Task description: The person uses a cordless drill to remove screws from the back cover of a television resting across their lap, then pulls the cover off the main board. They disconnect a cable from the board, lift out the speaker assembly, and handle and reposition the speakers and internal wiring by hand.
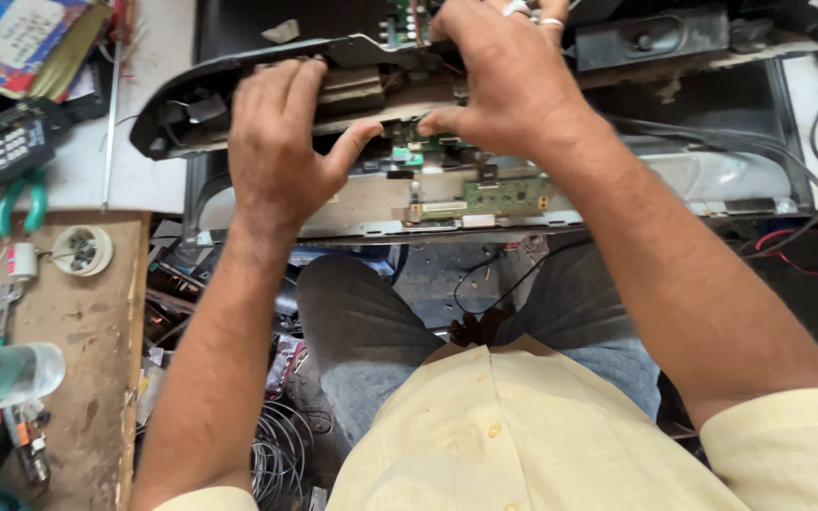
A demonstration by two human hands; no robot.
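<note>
Thing in hand: a long black plastic frame strip lay straight ahead of the person, above the knees, on an opened flat-screen chassis.
Long axis: it ran left to right, crosswise to both arms.
Left hand: fingers curled over the strip's left part, thumb spread beneath, gripping it.
Right hand: reached farther, fingers bent on the strip's middle, thumb by a green circuit board.
Nearer hand: left.
Containers: a small white round tub on the counter held small dark parts.
</note>
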